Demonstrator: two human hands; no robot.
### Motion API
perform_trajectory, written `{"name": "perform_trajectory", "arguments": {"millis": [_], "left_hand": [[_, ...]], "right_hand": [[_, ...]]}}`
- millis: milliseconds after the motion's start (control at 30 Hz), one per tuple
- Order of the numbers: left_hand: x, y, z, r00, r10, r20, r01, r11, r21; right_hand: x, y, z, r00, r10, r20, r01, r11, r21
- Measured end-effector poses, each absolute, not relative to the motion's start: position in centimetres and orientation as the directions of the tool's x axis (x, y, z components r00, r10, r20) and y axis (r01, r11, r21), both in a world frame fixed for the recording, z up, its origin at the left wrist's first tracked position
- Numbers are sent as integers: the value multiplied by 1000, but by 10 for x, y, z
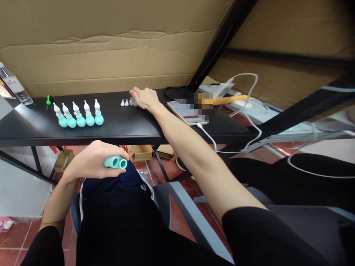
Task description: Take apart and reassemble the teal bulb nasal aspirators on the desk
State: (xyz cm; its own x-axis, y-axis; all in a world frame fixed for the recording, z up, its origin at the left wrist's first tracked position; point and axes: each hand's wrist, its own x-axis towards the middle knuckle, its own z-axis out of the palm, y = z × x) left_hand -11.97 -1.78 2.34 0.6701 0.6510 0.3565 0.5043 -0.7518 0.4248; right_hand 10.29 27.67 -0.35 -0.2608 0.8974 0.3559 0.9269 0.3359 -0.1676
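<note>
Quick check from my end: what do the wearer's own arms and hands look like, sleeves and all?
The left hand and right hand are ungloved, with no watch or bracelet visible. The left sleeve and right sleeve are plain black and short, leaving the forearms bare. Some fingers are hidden, so rings can't be ruled out.

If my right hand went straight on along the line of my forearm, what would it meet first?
Most likely the cardboard behind the table; your right hand points that way. Small white caps sit by the fingers, left of that line. Depth is hard to judge.
</note>
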Motion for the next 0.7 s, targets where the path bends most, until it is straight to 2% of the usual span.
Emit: {"name": "perform_trajectory", "arguments": {"millis": [367, 700], "left_hand": [[-118, -18, 25, 660, 643, 387, 504, -762, 406], [-117, -16, 25, 626, 695, 353, 529, -712, 462]], "right_hand": [[102, 279, -6, -263, 893, 365, 946, 313, -83], [101, 283, -7, -253, 892, 374, 936, 324, -140]]}}
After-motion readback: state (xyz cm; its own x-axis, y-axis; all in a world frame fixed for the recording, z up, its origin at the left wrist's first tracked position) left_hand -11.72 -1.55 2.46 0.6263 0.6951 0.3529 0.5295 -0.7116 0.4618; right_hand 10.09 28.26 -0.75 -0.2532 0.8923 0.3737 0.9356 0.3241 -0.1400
